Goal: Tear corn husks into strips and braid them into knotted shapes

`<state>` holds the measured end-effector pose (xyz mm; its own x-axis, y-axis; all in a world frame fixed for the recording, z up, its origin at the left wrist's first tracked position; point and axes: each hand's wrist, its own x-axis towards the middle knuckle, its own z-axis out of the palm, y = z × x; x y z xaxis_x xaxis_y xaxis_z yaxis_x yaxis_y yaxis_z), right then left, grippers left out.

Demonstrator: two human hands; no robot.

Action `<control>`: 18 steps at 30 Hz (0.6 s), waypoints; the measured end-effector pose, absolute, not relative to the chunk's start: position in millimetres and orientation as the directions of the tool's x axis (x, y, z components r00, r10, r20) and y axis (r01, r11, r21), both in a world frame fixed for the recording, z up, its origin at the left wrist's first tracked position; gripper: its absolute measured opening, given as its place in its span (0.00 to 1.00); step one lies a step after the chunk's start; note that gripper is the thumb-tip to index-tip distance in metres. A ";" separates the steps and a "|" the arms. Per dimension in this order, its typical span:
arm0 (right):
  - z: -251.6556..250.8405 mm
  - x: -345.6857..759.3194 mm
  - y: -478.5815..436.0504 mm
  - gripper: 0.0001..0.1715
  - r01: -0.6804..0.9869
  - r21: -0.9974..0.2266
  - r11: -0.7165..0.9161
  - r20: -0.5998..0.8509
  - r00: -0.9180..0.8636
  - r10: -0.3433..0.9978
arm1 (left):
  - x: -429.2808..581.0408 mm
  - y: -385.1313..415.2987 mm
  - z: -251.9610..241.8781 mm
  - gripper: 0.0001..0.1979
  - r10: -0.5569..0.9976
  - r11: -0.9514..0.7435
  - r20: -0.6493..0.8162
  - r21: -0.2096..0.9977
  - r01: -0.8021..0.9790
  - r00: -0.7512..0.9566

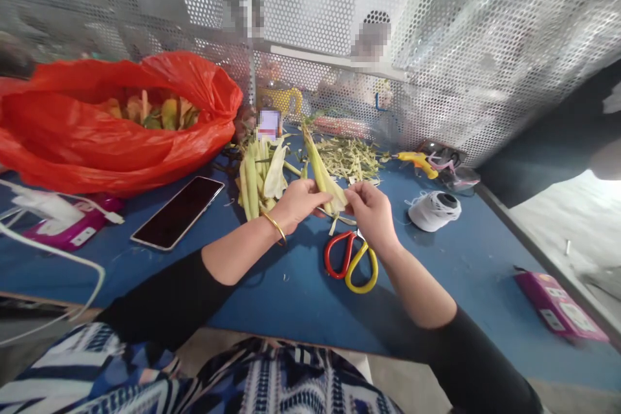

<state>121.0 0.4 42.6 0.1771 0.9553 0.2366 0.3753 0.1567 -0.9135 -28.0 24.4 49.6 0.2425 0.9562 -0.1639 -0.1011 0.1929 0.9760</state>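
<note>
A pale green corn husk (320, 168), narrow at its far tip and spread wide near me, is held between my two hands. My left hand (297, 204), with a gold bangle at the wrist, pinches its lower left side. With thumb and fingers my right hand (371, 210) grips the wide lower right edge. Just below lie scissors (350, 257) with one red and one yellow handle, their blades partly hidden by my right hand. Beside my left hand rests a pile of similar green husks (257, 181). Behind my right hand are loose green trimmings (349, 158).
Left on the blue table (272, 291) are a big red plastic bag (121, 155) of leafy pieces, a phone (178, 213), a purple pack (72, 226) and white cables. Rightward sit a white thread spool (433, 212), a yellow glue gun (420, 162) and another purple pack (557, 307). Perforated metal panels (310, 6) stand behind.
</note>
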 end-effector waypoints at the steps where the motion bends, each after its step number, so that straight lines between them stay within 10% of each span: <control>1: 43.4 122.2 1.6 0.10 0.323 -0.936 0.138 0.207 0.189 0.960 | -28.4 24.9 49.3 0.03 0.957 0.188 -0.162 0.978 -0.092 0.240; 18: 77.2 139.0 -11.1 0.18 0.096 -0.990 -0.106 -0.117 -0.122 0.986 | -57.4 62.7 46.8 0.02 0.975 0.013 -0.009 1.000 0.017 -0.222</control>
